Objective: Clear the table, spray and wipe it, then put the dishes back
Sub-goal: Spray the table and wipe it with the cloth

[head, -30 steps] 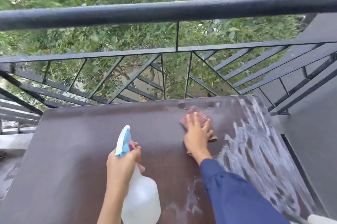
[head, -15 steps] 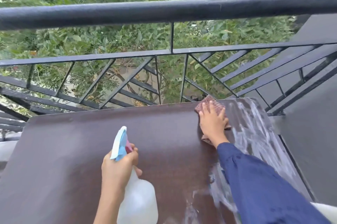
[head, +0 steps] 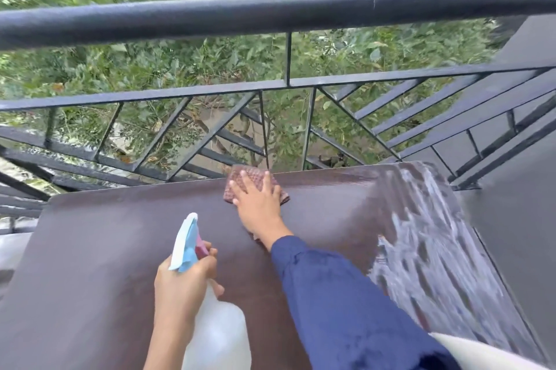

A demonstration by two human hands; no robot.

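A dark brown table point(head: 99, 252) fills the lower view, bare of dishes. My right hand point(head: 260, 201), in a blue sleeve, presses flat with spread fingers on a reddish-brown checked cloth point(head: 237, 178) at the table's far edge, near the middle. My left hand point(head: 183, 282) grips the neck of a white spray bottle point(head: 216, 336) with a light-blue and pink trigger head, held upright above the near part of the table. Wet, foamy streaks point(head: 427, 237) cover the right side of the table.
A black metal balcony railing point(head: 270, 17) runs just beyond the table's far edge, with green foliage behind it. A grey wall point(head: 517, 219) stands to the right. Something white point(head: 481, 354) shows at the bottom right corner.
My right hand has slid the cloth from the right of centre up to the far edge, then leftward along it. My left hand keeps holding the spray bottle in about the same place.
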